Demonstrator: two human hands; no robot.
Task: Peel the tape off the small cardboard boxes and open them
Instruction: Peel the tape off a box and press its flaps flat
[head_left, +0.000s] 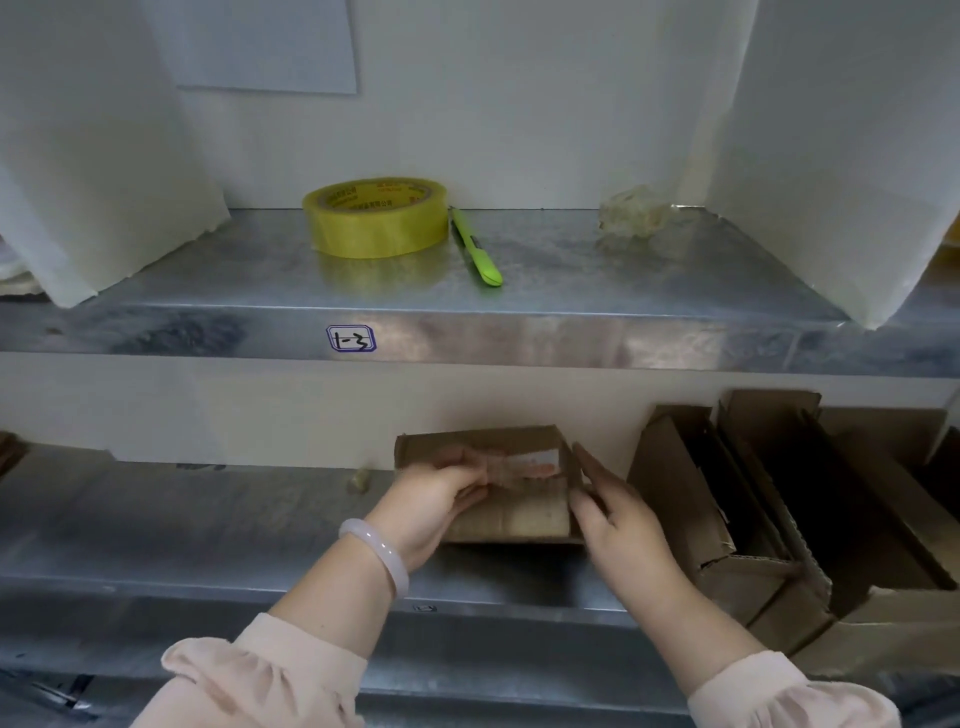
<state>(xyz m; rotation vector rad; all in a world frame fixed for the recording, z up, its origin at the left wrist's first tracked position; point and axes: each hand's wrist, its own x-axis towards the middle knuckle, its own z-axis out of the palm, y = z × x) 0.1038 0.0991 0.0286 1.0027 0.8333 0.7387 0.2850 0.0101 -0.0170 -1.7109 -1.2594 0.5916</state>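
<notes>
On the lower metal shelf (208, 519), a small brown cardboard box (519, 514) sits between two hands; the left hand (436, 499) has its fingers (460, 460) clamped on the clear tape strip (530, 470); the right hand (618, 514), fingers straight, braces the side; light, stiff card, apt to slide unless steadied.

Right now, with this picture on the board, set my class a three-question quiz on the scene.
1. True or false: the yellow tape roll lies left of the green tool on the upper shelf.
2. Which hand pinches the tape strip on the small box? A left, B right, C neither.
3. Fill in: the shelf label reads ____.
Key: 1 true; 2 A, the left hand; 3 1-3.
</notes>
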